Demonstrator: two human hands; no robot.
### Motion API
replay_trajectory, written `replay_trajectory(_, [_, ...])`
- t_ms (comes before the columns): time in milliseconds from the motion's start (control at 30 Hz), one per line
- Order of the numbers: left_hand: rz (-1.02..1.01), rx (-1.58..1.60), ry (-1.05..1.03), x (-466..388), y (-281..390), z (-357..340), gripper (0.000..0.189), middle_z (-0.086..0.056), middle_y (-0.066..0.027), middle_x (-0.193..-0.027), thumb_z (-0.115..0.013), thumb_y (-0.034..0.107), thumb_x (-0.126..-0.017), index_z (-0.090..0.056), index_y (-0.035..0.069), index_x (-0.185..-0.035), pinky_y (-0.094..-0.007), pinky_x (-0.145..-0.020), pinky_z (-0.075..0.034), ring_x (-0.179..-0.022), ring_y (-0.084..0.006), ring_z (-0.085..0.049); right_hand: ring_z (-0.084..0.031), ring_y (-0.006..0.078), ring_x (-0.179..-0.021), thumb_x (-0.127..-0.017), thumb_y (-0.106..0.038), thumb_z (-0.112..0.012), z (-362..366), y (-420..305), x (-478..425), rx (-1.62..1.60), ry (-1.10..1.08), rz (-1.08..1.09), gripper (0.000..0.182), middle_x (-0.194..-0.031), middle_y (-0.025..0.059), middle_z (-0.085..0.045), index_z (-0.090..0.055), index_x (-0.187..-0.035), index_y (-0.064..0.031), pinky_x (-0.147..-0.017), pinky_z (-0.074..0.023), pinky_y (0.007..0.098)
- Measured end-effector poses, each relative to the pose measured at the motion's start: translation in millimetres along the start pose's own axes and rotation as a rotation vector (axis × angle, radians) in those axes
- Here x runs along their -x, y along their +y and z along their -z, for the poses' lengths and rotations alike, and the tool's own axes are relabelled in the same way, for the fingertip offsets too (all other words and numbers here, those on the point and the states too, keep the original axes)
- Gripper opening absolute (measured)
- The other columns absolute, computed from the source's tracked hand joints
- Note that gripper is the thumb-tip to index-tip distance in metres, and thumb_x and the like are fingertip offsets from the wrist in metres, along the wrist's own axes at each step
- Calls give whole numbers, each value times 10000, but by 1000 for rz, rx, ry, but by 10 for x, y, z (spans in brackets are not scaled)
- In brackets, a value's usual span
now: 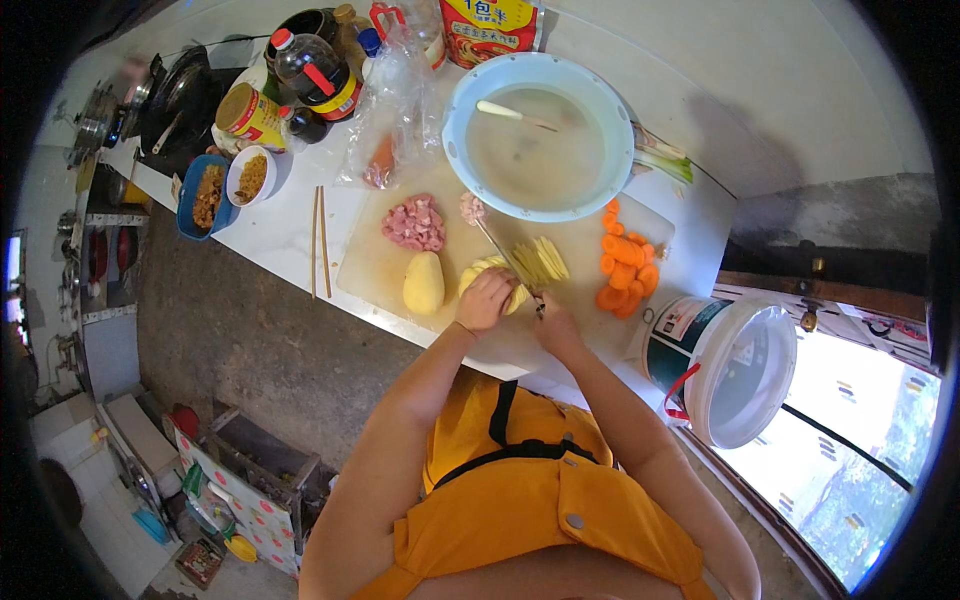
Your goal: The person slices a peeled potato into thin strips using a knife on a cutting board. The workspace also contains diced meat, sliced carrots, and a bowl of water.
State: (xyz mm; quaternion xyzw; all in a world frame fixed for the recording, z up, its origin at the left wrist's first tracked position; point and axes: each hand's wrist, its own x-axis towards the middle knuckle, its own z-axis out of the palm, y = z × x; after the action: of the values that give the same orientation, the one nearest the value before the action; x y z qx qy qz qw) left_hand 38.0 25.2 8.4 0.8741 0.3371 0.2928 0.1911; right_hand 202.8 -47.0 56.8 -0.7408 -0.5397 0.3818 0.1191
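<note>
My left hand (486, 300) rests with bent fingers on a stack of peeled potato slices (478, 268), holding it against the pale cutting board (367, 281). In my right hand (556, 324) is the handle of a kitchen knife (501, 247), its blade upright along the right side of the stack and seen nearly edge-on. Thin potato strips (553, 259) lie just right of the blade. A whole peeled potato (424, 283) sits left of my left hand. Diced raw meat (414, 223) is heaped behind that potato, and a small pile of minced meat (472, 208) lies near the knife's tip.
Behind the board stands a light blue basin (455, 161) of cloudy water with a white-handled peeler-like tool (499, 110). Sliced carrots (625, 262) lie at right, beside a plastic bucket (675, 345). Chopsticks (321, 244), food bowls (253, 176) and sauce bottles (311, 71) occupy the left.
</note>
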Motion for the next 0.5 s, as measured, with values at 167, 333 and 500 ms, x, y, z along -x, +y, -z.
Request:
replay_trajectory(167, [-1, -27, -8, 47, -16, 8, 320, -594, -91, -1084, -614, 102, -731, -605, 56, -1048, -398, -967, -438, -1072, -263, -551, -601, 412, -934, -795, -120, -565, 190, -28, 123, -20, -86, -70, 349, -985, 249, -629, -554, -1136, -48, -805, -474, 478])
replay_trajectory(333, [16, 0, 8, 31, 0, 17, 289, -601, -93, -1079, -621, 102, -737, -612, 51, -1021, -400, -958, -440, -1050, -261, -561, -592, 399, -942, -792, -108, -556, 351, 3, 382, -45, -115, -137, 380, -989, 246, -623, -559, -1162, -25, -832, -468, 454])
replay_trajectory(500, [-4, -7, 45, 2, 11, 32, 254, -610, -88, -1040, -627, 100, -748, -617, 47, -997, -392, -942, -449, -1020, -262, -576, -610, 405, -849, -789, -86, -531, 444, -8, 570, -18, -30, 20, 368, -878, 253, -633, -563, -1145, 3, -782, -479, 452])
